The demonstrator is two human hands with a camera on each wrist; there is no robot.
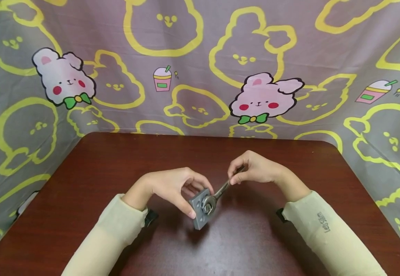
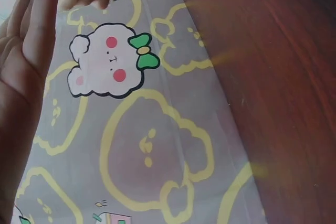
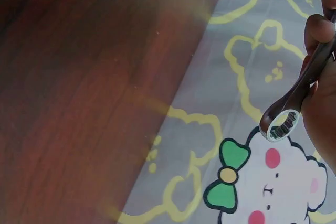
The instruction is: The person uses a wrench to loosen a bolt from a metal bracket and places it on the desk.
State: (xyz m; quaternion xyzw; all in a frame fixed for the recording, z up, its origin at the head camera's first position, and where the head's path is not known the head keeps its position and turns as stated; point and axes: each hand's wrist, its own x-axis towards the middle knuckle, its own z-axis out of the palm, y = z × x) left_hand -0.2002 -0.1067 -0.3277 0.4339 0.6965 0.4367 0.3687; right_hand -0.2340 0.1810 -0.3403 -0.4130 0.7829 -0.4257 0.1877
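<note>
My left hand (image 1: 170, 186) holds a small grey metal block (image 1: 200, 223) with holes by its edges, thumb on the near side and fingers behind. The block is tilted, its holed face turned to the right. On that face sits a bolt head or nut (image 1: 208, 207), with the jaw end of a combination wrench (image 1: 223, 188) around it. My right hand (image 1: 257, 168) pinches the wrench's far part between thumb and fingers. In the right wrist view, the toothed ring end (image 3: 269, 121) sticks out past that hand. The left wrist view shows only part of my left hand (image 2: 29, 61).
A dark red-brown table (image 1: 134, 153) with rounded back corners lies under both hands. Behind it and at the sides hangs a grey-pink cloth (image 1: 193, 69) printed with bunnies and drink cups. Dark straps (image 1: 150, 217) show at the cuffs of the pale sleeves.
</note>
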